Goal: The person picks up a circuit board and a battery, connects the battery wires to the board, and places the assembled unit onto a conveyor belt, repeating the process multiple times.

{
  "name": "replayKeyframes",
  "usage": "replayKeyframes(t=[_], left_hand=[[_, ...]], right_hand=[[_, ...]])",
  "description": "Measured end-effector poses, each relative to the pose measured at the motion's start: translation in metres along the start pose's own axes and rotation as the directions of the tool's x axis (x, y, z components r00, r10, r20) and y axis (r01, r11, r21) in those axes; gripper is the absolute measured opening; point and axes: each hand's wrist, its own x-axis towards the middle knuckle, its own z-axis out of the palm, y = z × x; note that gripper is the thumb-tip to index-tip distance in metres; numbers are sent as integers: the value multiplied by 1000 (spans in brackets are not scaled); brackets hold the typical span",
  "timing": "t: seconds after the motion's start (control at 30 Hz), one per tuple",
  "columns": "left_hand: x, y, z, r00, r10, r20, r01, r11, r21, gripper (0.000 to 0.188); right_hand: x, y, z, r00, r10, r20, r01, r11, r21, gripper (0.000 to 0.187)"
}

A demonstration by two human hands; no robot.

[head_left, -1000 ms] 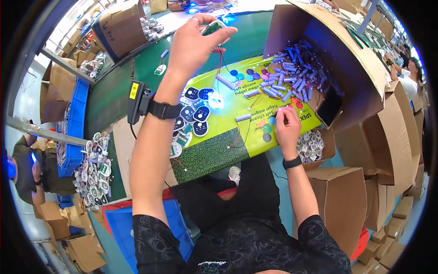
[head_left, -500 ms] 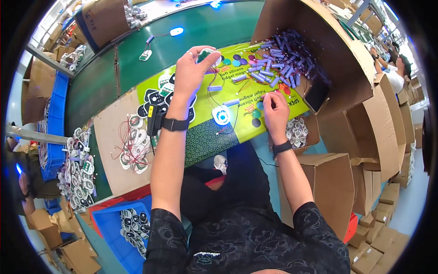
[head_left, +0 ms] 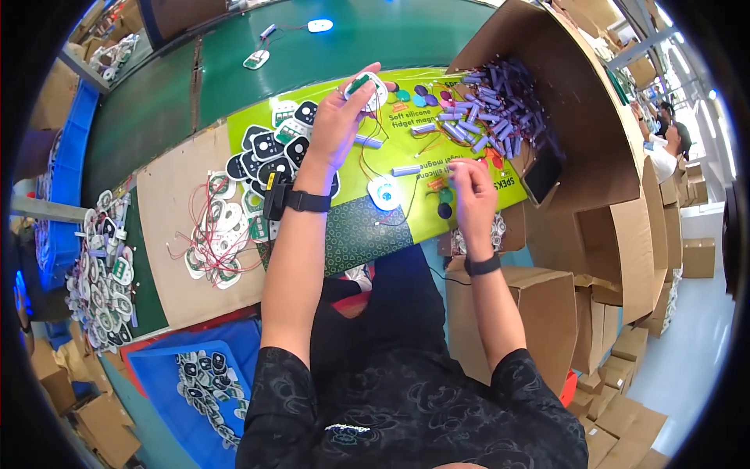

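Note:
My left hand point(head_left: 341, 125) is closed on a white oval light module point(head_left: 376, 88) with a green circuit board, held over the green mat. Thin wires run down from it towards a purple cylindrical battery point(head_left: 368, 141). A second light module point(head_left: 384, 192), glowing blue-white, lies on the mat, with another purple battery point(head_left: 406, 170) just above it. To the right, my right hand point(head_left: 476, 205) hovers over the mat with fingers curled in a pinch; what is between them, if anything, cannot be made out. Beside my left wrist lies a pile of black and white oval pieces point(head_left: 268, 146).
An open cardboard box point(head_left: 578, 102) with many purple batteries point(head_left: 492, 109) stands at the right, a dark phone point(head_left: 542, 178) near it. Wired white modules point(head_left: 223, 234) lie on cardboard at the left. A blue bin point(head_left: 156, 383) sits lower left. A lit module point(head_left: 319, 26) rests on the green conveyor.
The whole view has shifted slightly. The module in my left hand has tilted, showing more of its white edge. My right hand's fingers have turned a little, staying curled over the mat.

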Motion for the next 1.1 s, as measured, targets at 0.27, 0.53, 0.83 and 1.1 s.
replayKeyframes(t=[0.27, 0.53, 0.83, 1.1], left_hand=[[-11, 0, -1, 999, 37, -5, -37, 991, -126, 40], [-18, 11, 9, 995, 53, 83, -17, 923, -384, 43], [-19, 17, 8, 982, 85, 168, -30, 951, -307, 43], [-20, 8, 1, 993, -69, 92, 82, 987, -137, 47]], right_hand=[[-8, -60, 69, 930, 105, 352, -17, 970, -243, 31], [13, -59, 103, 974, 42, 224, 27, 955, -295, 53], [40, -62, 89, 982, -111, 152, 114, 993, -12, 35], [44, -75, 88, 933, 244, 265, -247, 969, -24, 27]])
